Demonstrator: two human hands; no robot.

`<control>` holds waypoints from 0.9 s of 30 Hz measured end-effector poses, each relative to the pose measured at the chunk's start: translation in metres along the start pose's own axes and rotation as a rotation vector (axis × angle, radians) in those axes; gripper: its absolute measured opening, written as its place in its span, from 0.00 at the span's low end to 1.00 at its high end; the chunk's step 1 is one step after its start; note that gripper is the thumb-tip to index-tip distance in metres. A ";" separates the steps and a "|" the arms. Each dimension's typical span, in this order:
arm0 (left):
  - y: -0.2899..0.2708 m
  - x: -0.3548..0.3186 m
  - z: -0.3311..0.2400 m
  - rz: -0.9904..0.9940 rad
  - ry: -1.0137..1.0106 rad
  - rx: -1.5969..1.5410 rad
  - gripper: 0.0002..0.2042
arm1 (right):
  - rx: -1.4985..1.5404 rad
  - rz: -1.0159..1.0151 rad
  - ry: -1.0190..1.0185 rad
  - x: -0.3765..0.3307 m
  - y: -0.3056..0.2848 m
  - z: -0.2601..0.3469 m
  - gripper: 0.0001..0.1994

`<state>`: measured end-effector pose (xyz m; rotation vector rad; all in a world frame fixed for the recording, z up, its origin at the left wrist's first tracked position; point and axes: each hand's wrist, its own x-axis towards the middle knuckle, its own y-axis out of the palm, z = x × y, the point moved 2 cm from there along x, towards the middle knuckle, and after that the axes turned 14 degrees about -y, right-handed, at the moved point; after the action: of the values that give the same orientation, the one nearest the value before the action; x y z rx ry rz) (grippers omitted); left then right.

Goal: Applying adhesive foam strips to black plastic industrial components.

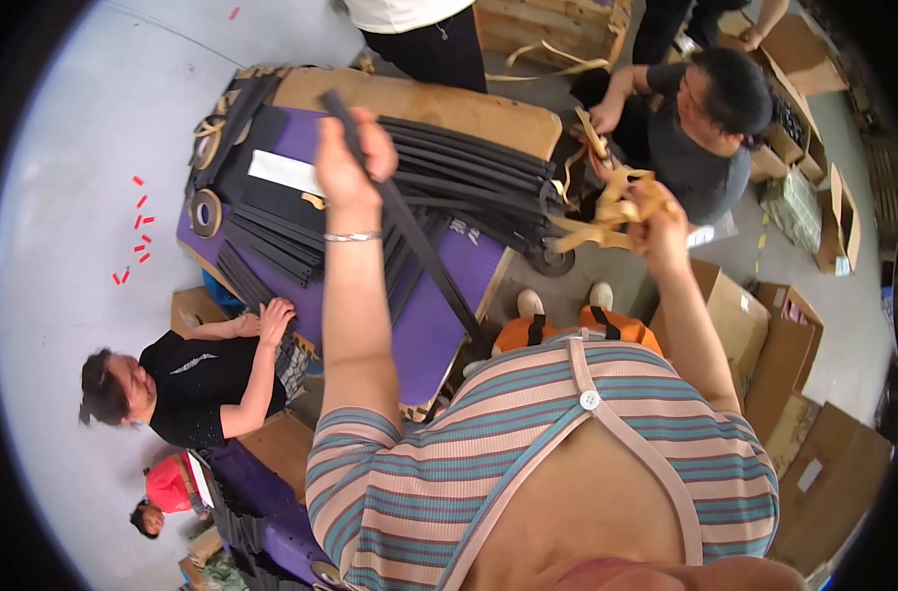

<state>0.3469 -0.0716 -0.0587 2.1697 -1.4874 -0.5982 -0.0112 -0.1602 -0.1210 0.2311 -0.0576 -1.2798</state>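
My left hand (347, 182) is raised over the table, closed around a long black strip (419, 241). The strip slants from above my fingers down toward the table's near right edge. Out to the right, my right hand (666, 234) grips a loose tangle of tan paper strips (611, 215), with curled ends hanging toward the table. Below my left hand, several black strips (459, 163) lie side by side on the purple tabletop (424, 360). A white sheet (284, 173) lies left of my left hand.
A tape roll (206, 214) lies at the table's left. One person in black (198, 379) has both hands on strips there; another in grey (690, 148) sits at the right, handling tan strips. Cardboard boxes (730, 305) stand to my right. Someone stands beyond the far edge.
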 end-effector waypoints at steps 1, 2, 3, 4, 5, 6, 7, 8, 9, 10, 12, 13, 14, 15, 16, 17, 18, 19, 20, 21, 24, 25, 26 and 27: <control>-0.028 0.011 -0.003 -0.094 -0.027 -0.036 0.21 | 0.093 -0.074 0.006 -0.003 -0.024 0.001 0.06; -0.056 0.020 -0.002 -0.189 0.030 0.088 0.21 | 0.176 -0.176 0.050 -0.009 -0.048 0.001 0.05; -0.083 0.030 0.002 -0.323 0.069 0.183 0.19 | 0.225 -0.181 0.038 -0.013 -0.071 0.002 0.06; -0.111 0.039 0.004 -0.373 0.015 0.046 0.19 | 0.236 -0.264 0.086 -0.021 -0.095 0.001 0.07; -0.137 0.046 0.007 -0.468 0.021 0.002 0.19 | 0.284 -0.306 0.126 -0.030 -0.114 0.000 0.07; -0.161 0.053 0.013 -0.569 0.041 -0.033 0.19 | 0.265 -0.342 0.143 -0.039 -0.130 -0.005 0.07; -0.182 0.057 0.018 -0.621 0.051 0.005 0.21 | 0.249 -0.393 0.187 -0.046 -0.142 -0.011 0.08; -0.202 0.063 0.027 -0.779 0.057 0.047 0.22 | 0.242 -0.432 0.228 -0.047 -0.152 -0.019 0.08; -0.215 0.068 0.037 -0.712 0.053 0.051 0.22 | 0.222 -0.438 0.262 -0.051 -0.160 -0.025 0.08; -0.228 0.070 0.047 -0.850 0.044 0.046 0.22 | 0.165 -0.448 0.303 -0.054 -0.167 -0.034 0.09; -0.244 0.072 0.061 -0.998 0.025 0.048 0.23 | 0.125 -0.452 0.391 -0.062 -0.182 -0.048 0.07; -0.247 0.075 0.064 -1.013 -0.055 0.065 0.21 | 0.118 -0.482 0.453 -0.062 -0.189 -0.057 0.07; -0.244 0.075 0.066 -1.082 -0.133 0.076 0.20 | 0.144 -0.422 0.429 -0.059 -0.197 -0.065 0.07; -0.237 0.072 0.067 -1.061 -0.213 0.179 0.19 | 0.115 -0.390 0.483 -0.059 -0.206 -0.075 0.07; -0.226 0.069 0.070 -1.341 -0.323 0.291 0.18 | 0.090 -0.347 0.547 -0.057 -0.217 -0.084 0.06; -0.206 0.062 0.072 -1.244 -0.257 0.451 0.16 | 0.054 -0.317 0.593 -0.052 -0.230 -0.094 0.05; -0.182 0.051 0.078 -1.197 -0.217 0.592 0.15 | 0.032 -0.292 0.619 -0.047 -0.243 -0.104 0.05; -0.150 0.040 0.090 -1.103 0.080 0.832 0.13 | 0.010 -0.269 0.651 -0.040 -0.258 -0.114 0.06; -0.118 0.024 0.109 -1.090 0.196 0.849 0.11 | -0.005 -0.241 0.694 -0.034 -0.272 -0.123 0.06; -0.083 0.000 0.137 -1.100 0.237 1.042 0.10 | -0.005 -0.229 0.743 -0.026 -0.287 -0.132 0.05; 0.015 -0.071 0.274 -0.987 0.224 1.437 0.04 | -0.038 -0.194 0.853 -0.002 -0.325 -0.155 0.06; 0.039 -0.088 0.327 -0.833 0.097 1.548 0.03 | 0.004 -0.132 0.814 0.006 -0.333 -0.164 0.06; 0.046 -0.097 0.378 -0.679 -0.131 1.396 0.02 | -0.052 -0.150 0.875 0.012 -0.341 -0.173 0.06; 0.048 -0.107 0.426 -0.637 -0.220 1.330 0.02 | -0.093 -0.168 0.958 0.015 -0.348 -0.184 0.07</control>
<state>0.0304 -0.0350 -0.3646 3.7658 -1.4307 0.1070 -0.3033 -0.2423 -0.3721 0.7555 0.8506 -1.2203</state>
